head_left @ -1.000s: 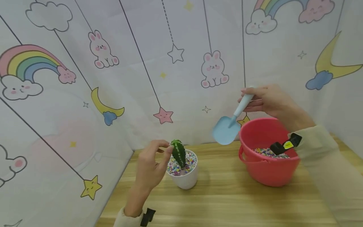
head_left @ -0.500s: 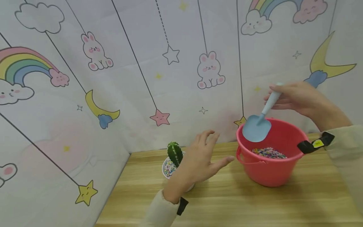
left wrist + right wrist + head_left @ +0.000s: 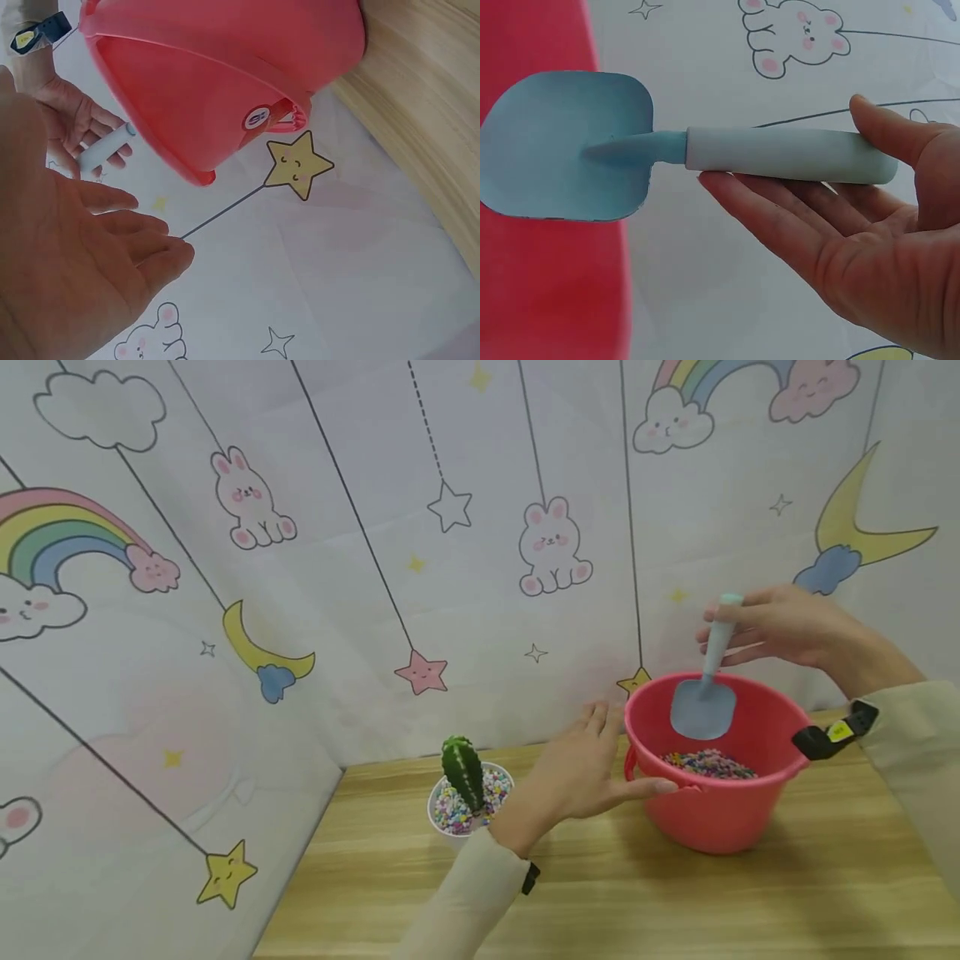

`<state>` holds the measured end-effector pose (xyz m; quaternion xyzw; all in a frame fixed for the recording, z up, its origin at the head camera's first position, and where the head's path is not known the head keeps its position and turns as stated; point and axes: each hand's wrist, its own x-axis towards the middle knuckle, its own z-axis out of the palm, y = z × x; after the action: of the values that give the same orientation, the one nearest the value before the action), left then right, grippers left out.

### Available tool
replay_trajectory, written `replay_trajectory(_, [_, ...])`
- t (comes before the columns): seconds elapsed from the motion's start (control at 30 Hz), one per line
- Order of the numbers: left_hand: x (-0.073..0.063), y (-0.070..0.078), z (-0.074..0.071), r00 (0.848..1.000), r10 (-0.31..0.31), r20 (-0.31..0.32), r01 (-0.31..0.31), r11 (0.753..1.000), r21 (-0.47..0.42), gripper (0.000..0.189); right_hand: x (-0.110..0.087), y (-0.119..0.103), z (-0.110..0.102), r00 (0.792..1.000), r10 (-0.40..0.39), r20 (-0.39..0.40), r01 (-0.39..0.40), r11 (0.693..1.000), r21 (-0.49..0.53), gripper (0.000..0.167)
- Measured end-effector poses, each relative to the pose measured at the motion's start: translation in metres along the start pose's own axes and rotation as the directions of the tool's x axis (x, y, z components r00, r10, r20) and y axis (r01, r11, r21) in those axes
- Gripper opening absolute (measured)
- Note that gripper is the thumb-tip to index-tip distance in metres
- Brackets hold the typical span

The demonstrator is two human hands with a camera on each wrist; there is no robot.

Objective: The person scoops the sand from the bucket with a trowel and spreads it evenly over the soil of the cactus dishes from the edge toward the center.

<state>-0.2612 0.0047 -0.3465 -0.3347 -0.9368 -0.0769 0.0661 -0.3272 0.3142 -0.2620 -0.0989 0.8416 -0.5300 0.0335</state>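
Note:
My right hand [image 3: 787,627] holds a light blue shovel [image 3: 570,146] by its pale handle, thumb on one side and fingers along the other. In the head view the blade hangs over the mouth of a red bucket [image 3: 720,814]. Small multicoloured beads [image 3: 708,764] lie inside that bucket. Beside the bucket's left side is my left hand [image 3: 581,768], fingers extended and thumb pointing toward the bucket; whether it touches the bucket is unclear. In the left wrist view, the left hand [image 3: 97,255] holds nothing, and the bucket [image 3: 232,45] appears just beyond its fingers.
A green cactus [image 3: 463,772] stands in a white pot [image 3: 435,810] topped with coloured beads, left of the bucket on the wooden table [image 3: 375,877]. My left forearm partly covers the pot. A printed cloth backdrop [image 3: 480,610] rises behind the table.
My left hand has left the cactus and moved right to the bucket's side. My right hand has carried the shovel right, from beside the bucket to over its opening.

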Motion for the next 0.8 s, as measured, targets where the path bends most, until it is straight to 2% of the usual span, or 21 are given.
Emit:
replay_trajectory(0.17, [0.013,0.004,0.005,0.997,-0.037,0.066,0.038,0.999,-0.019,0.120,0.006,0.006,0.003,1.000,-0.017,0.004,0.018,0.994,-0.105,0.051])
replay_trajectory(0.37, [0.032,0.008,0.008,0.993,-0.064,0.094,0.069,0.997,-0.047,0.120,0.014,0.012,0.010,0.997,-0.071,0.027,0.075,0.971,-0.229,0.045])
replay_trajectory(0.53, [0.046,0.011,0.015,0.983,-0.117,0.141,0.121,0.992,-0.026,0.121,0.022,0.016,0.018,0.998,-0.051,0.048,0.063,0.958,-0.280,0.047])
replay_trajectory(0.67, [0.052,0.012,0.024,0.977,-0.134,0.168,0.137,0.991,-0.006,0.123,0.028,0.019,0.022,0.993,-0.047,0.108,0.083,0.934,-0.348,0.045])
replay_trajectory(0.8, [0.055,0.013,0.028,0.979,-0.131,0.156,0.128,0.991,0.027,0.128,0.032,0.022,0.026,0.982,-0.061,0.181,0.132,0.900,-0.415,0.037])
